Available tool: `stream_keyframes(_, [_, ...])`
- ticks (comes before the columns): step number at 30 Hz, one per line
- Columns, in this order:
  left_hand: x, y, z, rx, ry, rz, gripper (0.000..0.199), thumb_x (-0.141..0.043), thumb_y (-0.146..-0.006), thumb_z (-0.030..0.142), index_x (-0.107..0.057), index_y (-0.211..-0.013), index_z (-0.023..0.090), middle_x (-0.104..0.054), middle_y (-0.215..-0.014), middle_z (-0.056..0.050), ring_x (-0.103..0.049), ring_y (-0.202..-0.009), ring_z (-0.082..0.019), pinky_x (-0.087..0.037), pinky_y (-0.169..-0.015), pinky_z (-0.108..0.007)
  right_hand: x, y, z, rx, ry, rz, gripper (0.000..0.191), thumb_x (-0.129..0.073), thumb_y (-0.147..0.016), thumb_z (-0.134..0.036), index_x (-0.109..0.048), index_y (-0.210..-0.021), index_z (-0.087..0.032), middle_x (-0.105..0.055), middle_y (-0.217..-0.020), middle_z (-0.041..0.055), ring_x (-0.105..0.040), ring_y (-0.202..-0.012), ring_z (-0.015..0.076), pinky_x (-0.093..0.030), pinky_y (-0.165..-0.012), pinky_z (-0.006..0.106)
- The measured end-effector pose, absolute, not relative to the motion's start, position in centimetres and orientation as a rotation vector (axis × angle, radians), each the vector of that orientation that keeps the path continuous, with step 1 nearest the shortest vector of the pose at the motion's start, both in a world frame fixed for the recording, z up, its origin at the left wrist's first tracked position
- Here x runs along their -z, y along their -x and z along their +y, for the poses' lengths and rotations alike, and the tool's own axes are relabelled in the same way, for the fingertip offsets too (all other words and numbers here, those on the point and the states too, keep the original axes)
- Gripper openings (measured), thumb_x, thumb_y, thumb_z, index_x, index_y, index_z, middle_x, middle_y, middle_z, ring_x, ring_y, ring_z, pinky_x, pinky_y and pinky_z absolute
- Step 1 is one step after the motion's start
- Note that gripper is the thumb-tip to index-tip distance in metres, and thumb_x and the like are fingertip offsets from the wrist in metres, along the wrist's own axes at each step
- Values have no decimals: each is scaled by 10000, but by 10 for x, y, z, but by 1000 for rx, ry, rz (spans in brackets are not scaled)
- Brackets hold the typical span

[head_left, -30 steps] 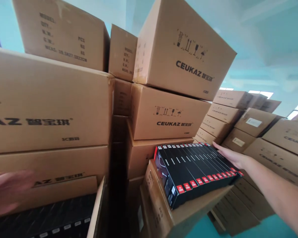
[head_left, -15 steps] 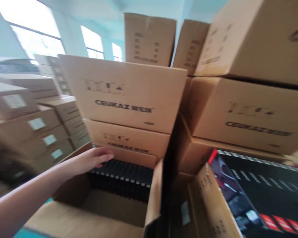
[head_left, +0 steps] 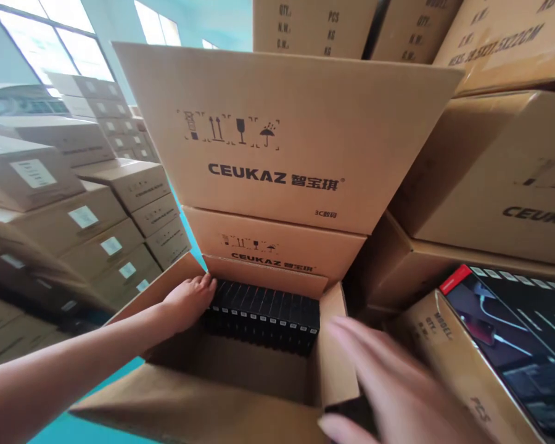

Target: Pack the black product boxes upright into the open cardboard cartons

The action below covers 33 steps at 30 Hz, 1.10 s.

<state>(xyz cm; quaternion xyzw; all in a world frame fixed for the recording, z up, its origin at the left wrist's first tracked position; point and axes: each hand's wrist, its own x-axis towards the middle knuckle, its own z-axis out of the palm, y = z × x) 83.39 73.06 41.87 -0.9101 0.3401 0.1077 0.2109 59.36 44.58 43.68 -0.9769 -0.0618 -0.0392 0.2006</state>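
Black boxes (head_left: 266, 308), upright side by side in a row, just right of the left hand's (head_left: 190, 300) fingertips and along the far side of the open carton (head_left: 189, 401). Left forearm slanting up from the lower left, back of the hand upward, fingers bent and close together at the row's left end; impossible to tell whether clenched on a box or only resting there. To the right of that grip, beyond the row, the right hand (head_left: 393, 382), blurred, coming in from the lower right: open, with nothing visible in it, fingers stretched up and leftward, thumb apart below. Just beside those fingers, the right flap (head_left: 337, 351), contact unclear. Behind the left grip, a printed cardboard panel (head_left: 282, 135); farther right, past the right hand, a boxed set with a cable picture (head_left: 502, 345).
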Motion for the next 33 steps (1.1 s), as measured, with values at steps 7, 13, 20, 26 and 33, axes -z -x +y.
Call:
stream_keyframes(7, [-397, -861, 748, -238, 2543, 1097, 369, -558, -784, 64, -630, -1146, 52, -647, -1148, -254, -557, -1134, -379, -459, -926, -466, -412, -714, 512, -570, 3085, 379, 676, -752, -642, -25, -568, -1291, 29, -660, -1234, 259, -573, -1225, 366, -455, -1064, 463])
stream_keyframes(13, [-388, -882, 772, -331, 2616, 1166, 652, -842, -524, 213, -605, -1123, 120, -593, -1231, -197, -524, -1148, -368, -458, -958, -456, -371, -718, 506, -401, 3187, 406, 578, -899, -608, -178, -655, -1122, -79, -680, -1140, 193, -590, -1143, 338, -457, -1010, 447])
stream_keyframes(20, [-388, -889, 785, -308, 2601, 1359, 739, -894, -516, 305, -580, -1153, 99, -598, -1202, -196, -576, -1123, -366, -474, -1001, -468, -362, -716, 498, -347, 3208, 303, 771, -980, -466, -287, -624, -1127, -109, -663, -1141, 163, -598, -1112, 331, -456, -1002, 441])
stream_keyframes(26, [-383, -890, 786, -484, 2543, 1422, 825, -824, -599, 176, -492, -1342, 38, -517, -1377, -253, -543, -1279, -367, -425, -1126, -443, -363, -718, 492, -415, 3177, 197, 874, -993, -429, -383, -622, -1171, -109, -644, -1172, 166, -581, -1139, 353, -438, -1036, 475])
stream_keyframes(33, [-381, -893, 781, -569, 2531, 1359, 931, -775, -667, 160, -360, -1482, -7, -379, -1545, -287, -340, -1471, -359, -248, -1252, -453, -359, -722, 491, -420, 3117, 183, 851, -977, -500, -358, -592, -1209, -86, -667, -1162, 163, -614, -1112, 336, -447, -1028, 456])
